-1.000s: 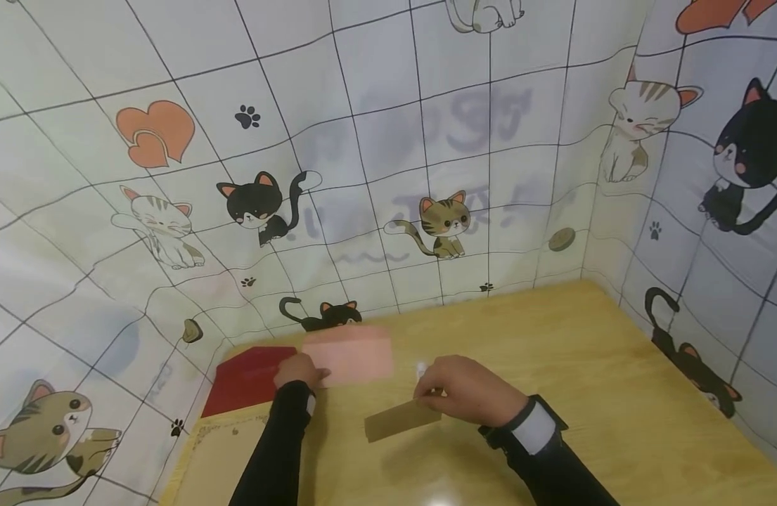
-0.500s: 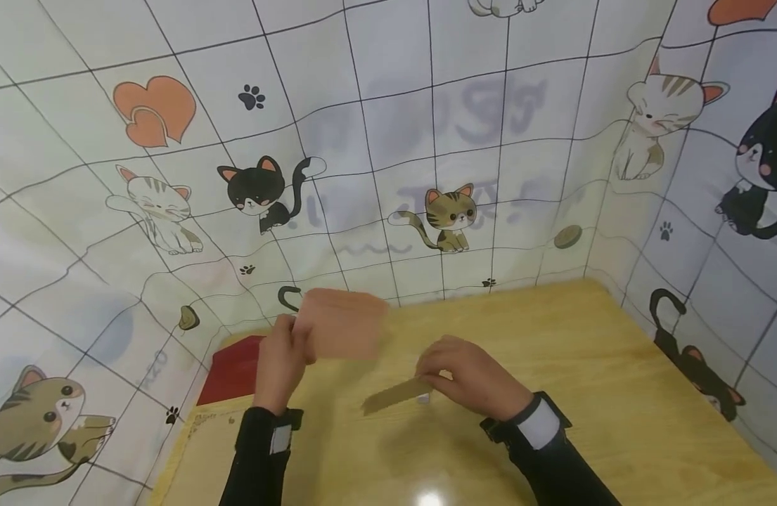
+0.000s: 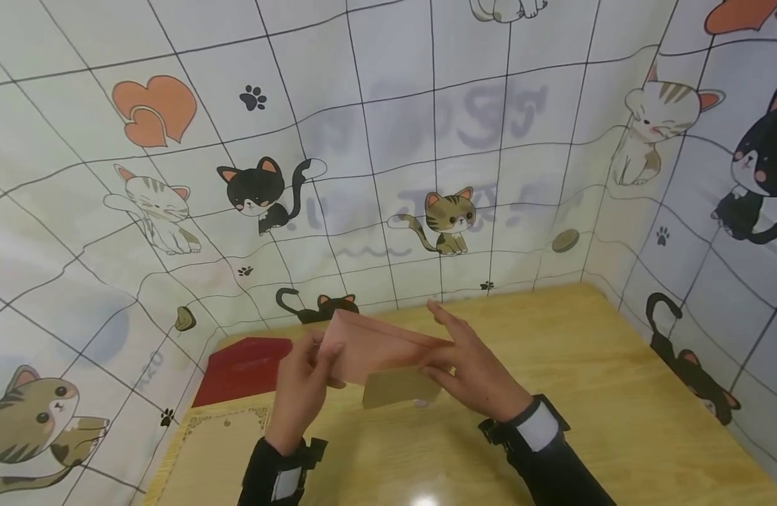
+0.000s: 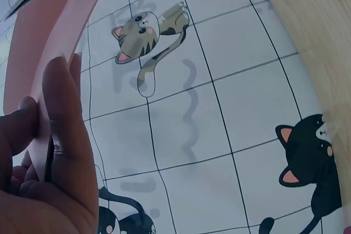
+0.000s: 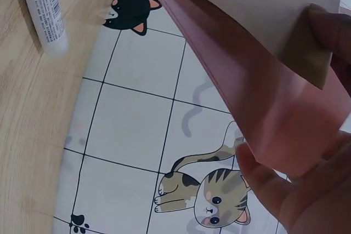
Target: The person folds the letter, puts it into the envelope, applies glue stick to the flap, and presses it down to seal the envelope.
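A pink paper envelope (image 3: pixel 365 348) is held up over the table in the head view, its left end pinched between the thumb and fingers of my left hand (image 3: pixel 302 386). My right hand (image 3: pixel 479 372) pinches a small tan card (image 3: pixel 397 388) with thumb and finger, while its other fingers lie behind the envelope's right end. The card overlaps the envelope's lower front edge. In the right wrist view the pink envelope (image 5: pixel 263 97) spreads apart along its upper edge, with the tan card (image 5: pixel 279 20) alongside that gap. Envelope and card hide part of both hands' fingers.
A red envelope (image 3: pixel 242 369) lies at the table's back left, above a cream sheet with an ornate border (image 3: pixel 226 429). A white glue stick (image 5: pixel 46 17) is on the wooden table (image 3: pixel 591 393). Cat-print cloth (image 3: pixel 375 147) stands behind and at both sides.
My left hand has lifted the pink envelope off the table and brought it right, to the tan card. The right hand has spread its fingers to the envelope's end, keeping the card.
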Demonstrator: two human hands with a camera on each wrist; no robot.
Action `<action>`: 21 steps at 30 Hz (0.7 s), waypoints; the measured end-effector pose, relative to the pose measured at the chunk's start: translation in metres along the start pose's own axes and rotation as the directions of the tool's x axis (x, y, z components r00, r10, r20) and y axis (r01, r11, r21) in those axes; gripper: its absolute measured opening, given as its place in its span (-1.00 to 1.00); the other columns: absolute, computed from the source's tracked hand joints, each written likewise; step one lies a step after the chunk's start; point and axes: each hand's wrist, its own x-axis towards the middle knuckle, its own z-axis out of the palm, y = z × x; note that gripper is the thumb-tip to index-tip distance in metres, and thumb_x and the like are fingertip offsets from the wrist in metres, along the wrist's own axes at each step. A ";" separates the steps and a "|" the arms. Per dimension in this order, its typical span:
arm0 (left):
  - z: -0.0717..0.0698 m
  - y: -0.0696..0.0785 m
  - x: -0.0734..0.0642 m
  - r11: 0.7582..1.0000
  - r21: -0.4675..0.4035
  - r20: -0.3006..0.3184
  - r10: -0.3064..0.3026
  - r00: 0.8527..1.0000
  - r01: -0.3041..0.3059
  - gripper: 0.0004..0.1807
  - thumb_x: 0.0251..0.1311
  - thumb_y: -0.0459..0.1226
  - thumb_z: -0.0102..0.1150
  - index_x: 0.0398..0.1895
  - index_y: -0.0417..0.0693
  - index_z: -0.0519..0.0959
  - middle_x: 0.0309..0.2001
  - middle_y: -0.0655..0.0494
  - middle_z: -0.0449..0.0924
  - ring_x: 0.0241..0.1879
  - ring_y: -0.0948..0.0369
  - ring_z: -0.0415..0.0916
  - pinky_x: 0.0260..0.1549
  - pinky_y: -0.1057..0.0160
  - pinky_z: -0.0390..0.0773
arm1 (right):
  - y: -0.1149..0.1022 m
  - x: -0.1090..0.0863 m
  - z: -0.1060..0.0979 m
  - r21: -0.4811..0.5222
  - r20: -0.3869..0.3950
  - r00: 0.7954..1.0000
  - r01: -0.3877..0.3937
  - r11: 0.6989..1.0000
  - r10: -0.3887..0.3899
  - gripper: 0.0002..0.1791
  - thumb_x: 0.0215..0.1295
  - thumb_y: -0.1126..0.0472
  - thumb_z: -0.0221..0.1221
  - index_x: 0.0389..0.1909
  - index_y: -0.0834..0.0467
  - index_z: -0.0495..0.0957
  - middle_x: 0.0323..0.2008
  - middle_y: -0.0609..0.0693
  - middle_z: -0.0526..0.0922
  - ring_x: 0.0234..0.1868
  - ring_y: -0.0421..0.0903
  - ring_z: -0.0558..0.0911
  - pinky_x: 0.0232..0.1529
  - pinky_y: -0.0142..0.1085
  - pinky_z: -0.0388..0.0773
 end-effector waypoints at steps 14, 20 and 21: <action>0.006 -0.023 -0.004 0.857 -0.512 0.137 0.018 0.990 0.055 -0.70 0.43 -0.25 0.04 0.12 -0.21 0.46 -0.09 -0.01 0.63 -0.13 -0.07 0.60 -0.18 0.08 0.70 | 0.000 0.002 0.002 0.043 0.002 0.996 -0.093 0.995 0.093 -0.87 0.29 0.13 0.28 -0.19 -0.15 0.71 0.00 -0.25 0.65 -0.03 -0.36 0.55 -0.14 -0.29 0.66; 0.031 -0.046 -0.006 0.859 -0.492 0.331 0.039 0.943 0.138 -0.60 0.55 -0.07 -0.23 0.08 -0.20 0.45 0.02 0.00 0.59 0.00 -0.03 0.56 -0.12 0.06 0.69 | 0.001 0.001 0.003 0.084 -0.017 0.996 -0.090 0.992 0.092 -0.88 0.33 0.10 0.24 -0.18 -0.15 0.70 -0.03 -0.25 0.66 -0.06 -0.36 0.56 -0.22 -0.32 0.66; 0.036 -0.048 -0.006 0.868 -0.477 0.360 0.050 0.932 0.137 -0.57 0.55 -0.05 -0.25 0.10 -0.20 0.44 0.05 -0.05 0.57 0.02 -0.06 0.55 -0.11 0.02 0.69 | 0.002 0.002 0.003 0.083 -0.017 0.996 -0.087 0.993 0.089 -0.88 0.34 0.10 0.23 -0.18 -0.16 0.70 -0.03 -0.25 0.66 -0.06 -0.36 0.56 -0.22 -0.32 0.66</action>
